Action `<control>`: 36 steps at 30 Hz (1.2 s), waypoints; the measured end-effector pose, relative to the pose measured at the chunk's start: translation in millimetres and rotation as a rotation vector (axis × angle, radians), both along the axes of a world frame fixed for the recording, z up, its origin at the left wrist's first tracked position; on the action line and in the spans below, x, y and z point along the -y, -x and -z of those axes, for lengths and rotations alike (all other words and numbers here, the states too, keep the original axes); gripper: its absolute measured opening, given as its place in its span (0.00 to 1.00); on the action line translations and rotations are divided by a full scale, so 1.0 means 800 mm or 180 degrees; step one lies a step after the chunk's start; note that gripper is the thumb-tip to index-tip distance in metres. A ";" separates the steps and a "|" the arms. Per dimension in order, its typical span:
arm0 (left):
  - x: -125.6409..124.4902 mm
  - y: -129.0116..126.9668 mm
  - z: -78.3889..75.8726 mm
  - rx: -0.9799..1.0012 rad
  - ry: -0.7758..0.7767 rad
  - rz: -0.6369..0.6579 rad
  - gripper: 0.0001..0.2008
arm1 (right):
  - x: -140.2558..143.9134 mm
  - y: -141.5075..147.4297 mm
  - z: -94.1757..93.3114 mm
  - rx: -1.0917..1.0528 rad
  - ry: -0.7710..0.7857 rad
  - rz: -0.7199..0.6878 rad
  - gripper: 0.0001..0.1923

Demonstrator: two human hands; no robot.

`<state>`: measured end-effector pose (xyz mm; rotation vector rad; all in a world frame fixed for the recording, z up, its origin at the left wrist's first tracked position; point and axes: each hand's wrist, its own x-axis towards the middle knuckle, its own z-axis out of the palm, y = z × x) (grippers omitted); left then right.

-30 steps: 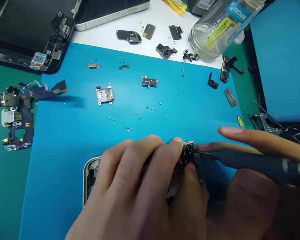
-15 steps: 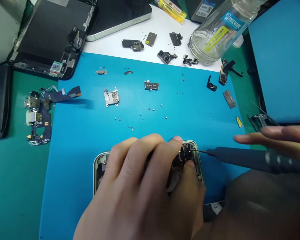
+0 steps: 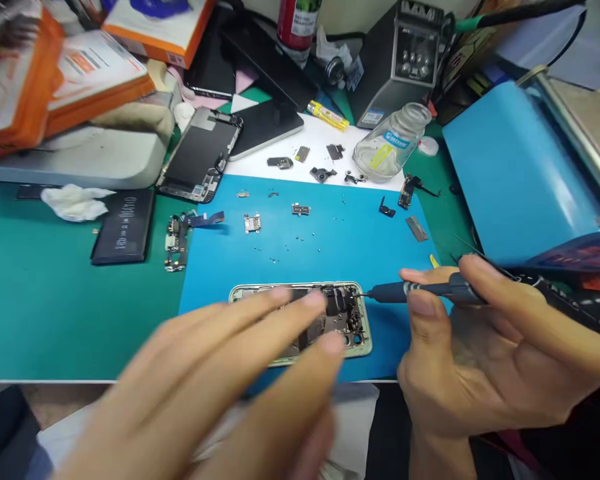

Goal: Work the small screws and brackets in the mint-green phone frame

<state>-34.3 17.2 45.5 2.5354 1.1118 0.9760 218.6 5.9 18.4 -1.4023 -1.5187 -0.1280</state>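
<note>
An opened phone frame (image 3: 364,348) lies on the blue mat (image 3: 220,267) at the near edge of the bench, its long side running left to right. Over its left and middle part extends the person's left hand (image 3: 190,387), blurred, palm down, with the fingers parted and holding nothing; whether the fingertips touch the frame cannot be told.

The right hand (image 3: 485,367), to the right of the frame, pinches a dark screwdriver (image 3: 390,292) between thumb and fingers. The screwdriver points left, its thin tip at the frame's far right corner — just where dark parts sit inside the rim.

Farther off on the mat lie a silver bracket (image 3: 253,223), a small dark plate (image 3: 301,210) and scattered tiny screws. A flex cable assembly (image 3: 176,247) lies across the mat's left edge, and left of it a black battery (image 3: 124,227) rests on the green surface (image 3: 40,300). At the far side, a clear glass jar (image 3: 380,157) stands on a white sheet (image 3: 250,167), near several small removed-looking components — too small to name surely.
</note>
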 end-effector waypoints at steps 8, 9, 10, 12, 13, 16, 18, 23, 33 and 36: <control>-0.005 0.047 0.001 -0.0504 0.0228 -0.0277 0.14 | -0.014 0.006 -0.010 -0.0660 -0.0746 -0.0003 0.21; -0.007 0.045 0.002 -0.0545 0.0302 -0.0213 0.17 | -0.013 0.001 -0.013 -0.0927 -0.0872 0.0096 0.17; -0.009 0.044 0.002 -0.0585 0.0356 -0.0130 0.20 | -0.012 -0.007 -0.018 -0.1185 -0.0973 0.0175 0.17; -0.011 0.043 0.002 -0.0649 0.0483 -0.0047 0.26 | -0.005 -0.031 -0.026 -0.1534 -0.0857 0.0239 0.21; -0.011 0.043 0.000 -0.0690 0.0543 0.0003 0.27 | 0.000 -0.046 -0.030 -0.1632 -0.0601 0.0191 0.21; -0.009 0.040 -0.007 -0.0809 0.0663 0.0088 0.22 | 0.015 -0.086 -0.031 -0.0373 0.0896 0.0512 0.28; -0.004 0.033 -0.012 -0.0858 0.0648 0.0035 0.20 | 0.022 -0.101 -0.023 0.0770 0.1297 0.0665 0.28; 0.023 -0.003 -0.009 -0.0961 0.0511 -0.0417 0.25 | 0.021 -0.109 0.003 0.1331 0.1014 0.0758 0.23; 0.054 -0.123 0.019 -0.0754 0.0441 -0.1356 0.41 | 0.021 -0.114 0.011 0.1608 0.0493 0.0745 0.24; 0.028 -0.096 0.001 -0.0651 0.0430 -0.1026 0.35 | 0.021 -0.112 0.008 0.1494 0.0283 0.0725 0.20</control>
